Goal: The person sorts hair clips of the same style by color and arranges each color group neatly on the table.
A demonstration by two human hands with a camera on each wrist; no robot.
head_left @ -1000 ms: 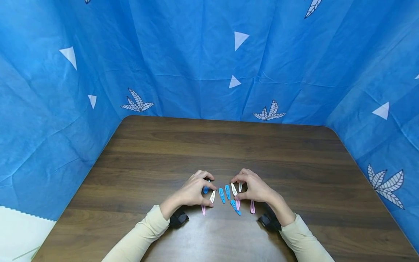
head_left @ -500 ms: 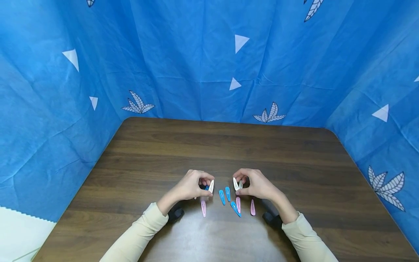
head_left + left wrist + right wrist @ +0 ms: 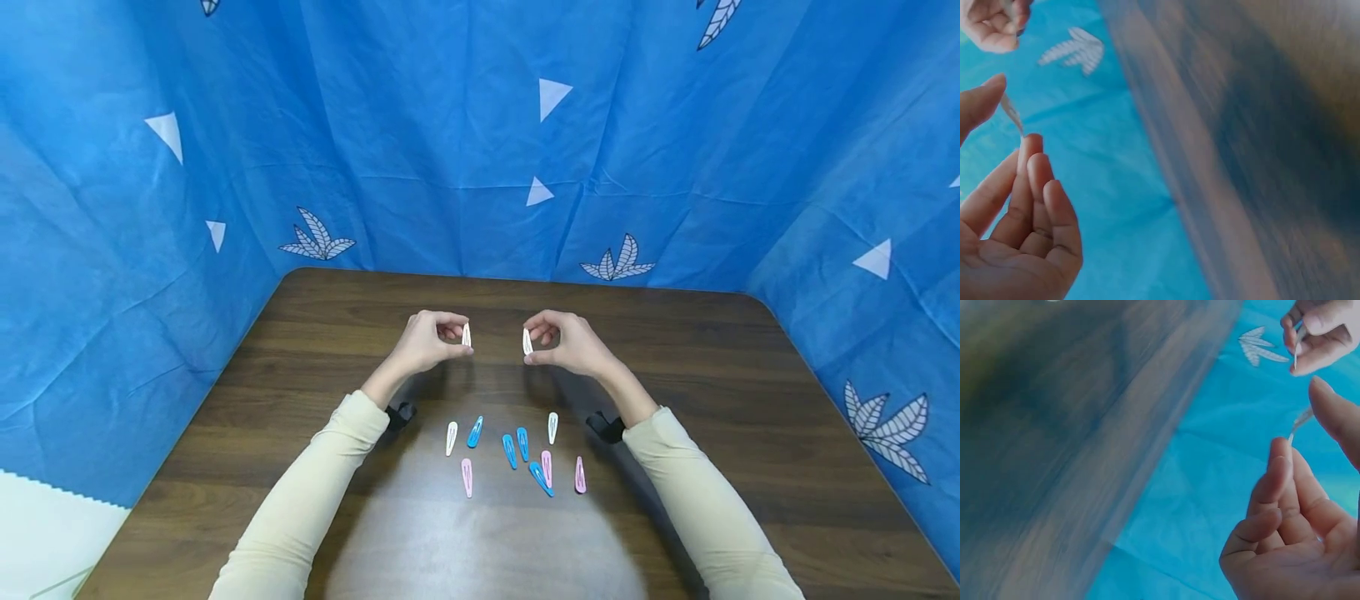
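My left hand pinches a white snap hair clip by its two ends between thumb and fingers, raised over the table. In the left wrist view that clip is seen edge-on. Facing it, my right hand pinches another white hair clip the same way; in the right wrist view this clip also appears edge-on. The two hands are apart, with a gap between the clips. Nearer the body, a white clip, a blue clip and a pink clip lie on the table.
More clips lie right of these: a white one, blue ones, and pink ones. A blue clip touches or overlaps a pink one. The wooden table meets a blue patterned curtain at the back and sides.
Both hands have picked up a white clip each from the table and moved forward, away from the body. The other clips have stayed in place.
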